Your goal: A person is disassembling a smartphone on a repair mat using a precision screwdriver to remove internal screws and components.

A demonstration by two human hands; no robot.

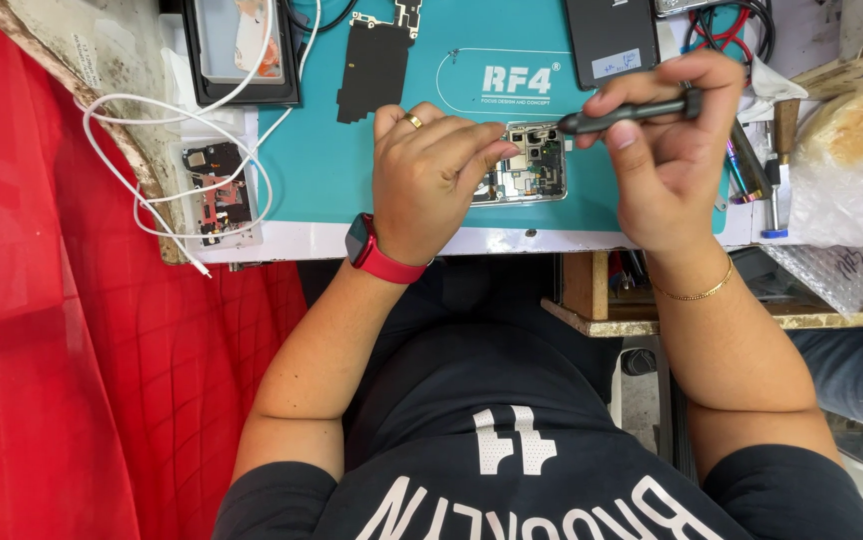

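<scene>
On the teal work mat (352, 170), seen from the head camera, an opened phone (530, 165) lies with its long axis running left to right across the picture, circuit side up, close to the mat's near edge. The left hand (430, 175) covers its left end, fingers curled down and pressing on it, a ring on 1 finger and a red watch (377, 255) at the wrist. The right hand (667, 150) is closed around a dark screwdriver (632, 112) — its shaft lies almost level, tip pointing left at the phone's upper right corner.

Beyond the phone, a black shield plate (372, 68) and a dark flat panel (610, 38) rest near the mat's far edge, leaving open teal surface between them and the hands. Left of the mat, a small phone frame (217, 195) sits on the white table edge (352, 242) under a looped white cable (152, 150). To the right, tools (762, 170) and a clear plastic bag (852, 150) crowd the bench — little free room there. Red cloth (62, 330) hangs at the left.
</scene>
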